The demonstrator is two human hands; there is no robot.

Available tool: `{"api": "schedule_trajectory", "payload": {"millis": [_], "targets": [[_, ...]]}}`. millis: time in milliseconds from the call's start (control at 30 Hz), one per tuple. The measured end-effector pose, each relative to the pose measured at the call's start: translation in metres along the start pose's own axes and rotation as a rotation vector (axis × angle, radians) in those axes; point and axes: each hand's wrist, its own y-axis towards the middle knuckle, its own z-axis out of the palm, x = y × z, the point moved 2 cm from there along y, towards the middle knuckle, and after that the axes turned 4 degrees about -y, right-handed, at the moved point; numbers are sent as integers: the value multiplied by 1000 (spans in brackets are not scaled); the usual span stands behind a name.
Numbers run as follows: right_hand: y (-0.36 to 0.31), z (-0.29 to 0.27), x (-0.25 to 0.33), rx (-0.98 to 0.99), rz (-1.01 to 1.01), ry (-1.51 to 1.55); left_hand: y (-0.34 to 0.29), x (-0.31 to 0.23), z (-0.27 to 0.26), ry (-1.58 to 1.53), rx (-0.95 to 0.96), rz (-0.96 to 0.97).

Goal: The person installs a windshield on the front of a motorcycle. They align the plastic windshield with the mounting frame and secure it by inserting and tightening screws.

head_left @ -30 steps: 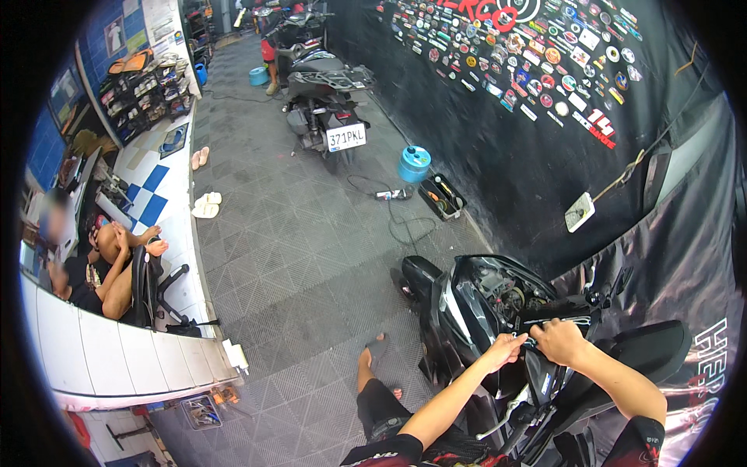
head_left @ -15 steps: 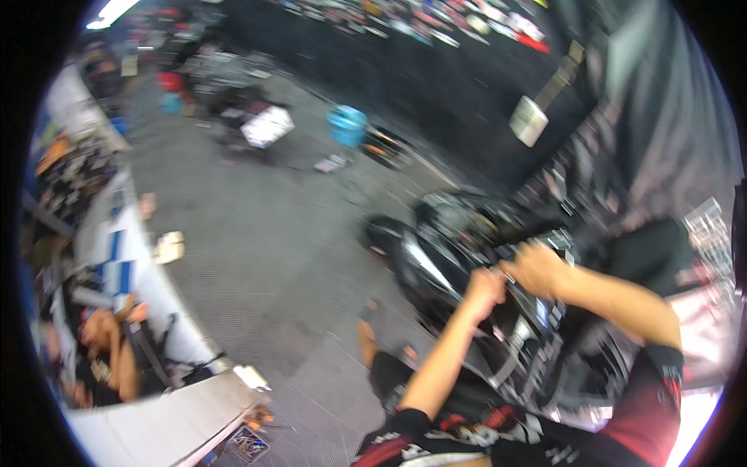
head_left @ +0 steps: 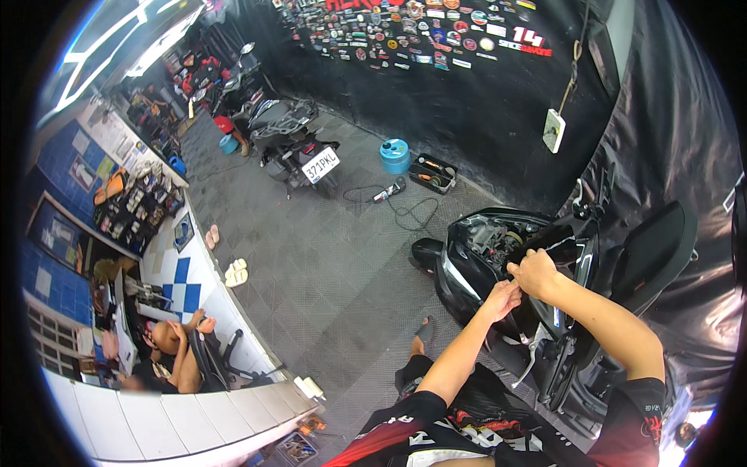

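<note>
Over the front of a black scooter [head_left: 455, 284] my two hands meet, fingertips close together. My left hand [head_left: 503, 300] is closed in a pinch, and my right hand [head_left: 535, 274] is curled shut just above and beside it. Whatever lies between the fingers is too small or hidden to name. Beyond the hands, part of the scooter's front is uncovered and shows mechanical parts [head_left: 492, 240]. A brake lever [head_left: 529, 359] sticks out below my right forearm, and the scooter's dark windscreen [head_left: 657, 253] stands to the right.
A blue round container [head_left: 394, 156] and a black tool tray [head_left: 433, 173] stand by the wall. A corded power tool [head_left: 389, 189] lies on the floor [head_left: 311, 249]. Another motorcycle [head_left: 292, 152] is parked farther off. Behind a white counter [head_left: 179, 424], a person [head_left: 175, 350] sits at the left.
The view has swung up and left and is sharper, so more of the room and ceiling shows. My hands stay together over the scooter, still closed.
</note>
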Motion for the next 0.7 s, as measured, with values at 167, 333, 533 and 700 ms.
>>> {"api": "schedule_trajectory", "payload": {"millis": [167, 333, 533, 700], "targets": [[-11, 15, -5, -150, -61, -51, 4, 3, 14, 39, -92, -20], [-9, 17, 2, -67, 84, -3, -1, 11, 7, 0, -109, 15], [-25, 15, -9, -204, -43, -77, -3, 10, 7, -49, -18, -14], [-9, 7, 2, 148, 206, 64, -5, 8, 2, -65, -28, -15]]}}
